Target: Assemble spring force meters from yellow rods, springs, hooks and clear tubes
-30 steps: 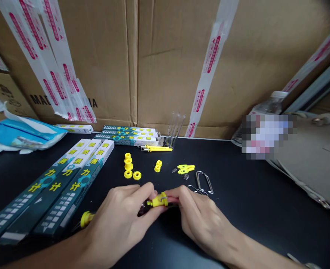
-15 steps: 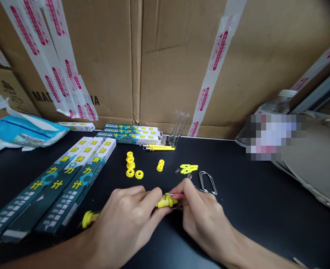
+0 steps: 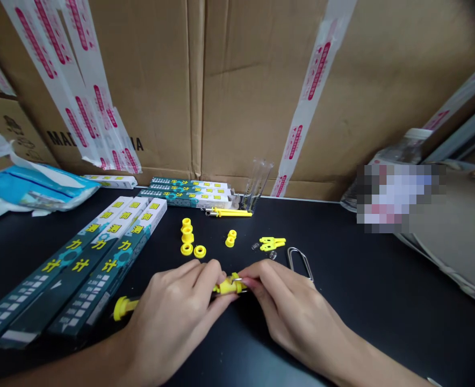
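My left hand [image 3: 177,306] is closed around a tubular spring scale lying crosswise, whose yellow cap [image 3: 120,308] sticks out on the left. Past my fingertips, its yellow end piece [image 3: 226,287] shows on the right. My right hand [image 3: 294,306] is closed in a pinch on a thin bent metal hook [image 3: 236,280] at that end piece; its inner end is hidden. Just beyond my right hand lie a metal wire loop [image 3: 301,260], a small spring [image 3: 273,255] and flat yellow pieces [image 3: 272,243]. Yellow rings [image 3: 200,251] lie beyond my left hand.
Printed long boxes [image 3: 88,263] lie at left, with more boxes [image 3: 185,192] at the back. Yellow rods [image 3: 233,213], clear tubes [image 3: 257,185], yellow collars [image 3: 187,234] and small yellow caps [image 3: 230,242] stand nearer. A bottle [image 3: 407,148] and bag [image 3: 455,236] occupy the right.
Both hands have shifted slightly left with the spring scale. The bent hook now sits across the yellow end piece at a different angle, and the small spring shows more fully.
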### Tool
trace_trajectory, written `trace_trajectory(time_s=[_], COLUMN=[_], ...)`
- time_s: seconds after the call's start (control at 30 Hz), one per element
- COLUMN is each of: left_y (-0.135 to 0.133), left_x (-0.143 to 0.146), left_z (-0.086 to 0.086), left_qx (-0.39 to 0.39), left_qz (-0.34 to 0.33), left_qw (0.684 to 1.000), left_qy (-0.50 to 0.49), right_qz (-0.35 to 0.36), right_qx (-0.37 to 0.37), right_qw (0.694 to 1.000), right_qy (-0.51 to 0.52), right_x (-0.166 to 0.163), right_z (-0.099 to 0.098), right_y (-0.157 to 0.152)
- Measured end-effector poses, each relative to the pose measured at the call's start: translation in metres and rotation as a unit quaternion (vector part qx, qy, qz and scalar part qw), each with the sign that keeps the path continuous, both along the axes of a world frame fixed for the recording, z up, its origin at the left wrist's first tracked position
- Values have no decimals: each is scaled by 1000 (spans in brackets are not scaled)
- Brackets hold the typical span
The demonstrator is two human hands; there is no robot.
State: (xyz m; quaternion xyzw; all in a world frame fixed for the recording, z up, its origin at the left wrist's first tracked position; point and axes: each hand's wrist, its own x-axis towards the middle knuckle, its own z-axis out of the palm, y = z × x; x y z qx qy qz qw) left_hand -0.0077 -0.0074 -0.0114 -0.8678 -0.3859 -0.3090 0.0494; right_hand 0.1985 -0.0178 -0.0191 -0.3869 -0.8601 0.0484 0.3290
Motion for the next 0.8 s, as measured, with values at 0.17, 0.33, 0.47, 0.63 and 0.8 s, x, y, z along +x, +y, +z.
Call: trace_trajectory(time_s=[0.17, 0.33, 0.47, 0.63, 0.8], left_y=[-1, 1, 3, 1, -2], left_x=[-2, -3, -2, -3, -2], left_z=[3, 1, 1, 3, 3], left_qx=[69, 131, 142, 144, 162], left_qz=[-23, -44, -46, -55, -73], left_qw=[997, 986, 983, 982, 976], left_qy=[31, 89, 109, 112, 125], right_qz=[1, -46, -57, -46, -22], right_qx=[26, 4, -97, -98, -172], right_qw=[1000, 998, 991, 994, 985], right_qy=[0, 33, 66, 19, 22], right_x=[1, -4, -6, -5, -2], right_z=[5, 1, -1, 2, 12], right_y=[-3, -11, -16, -15, -10])
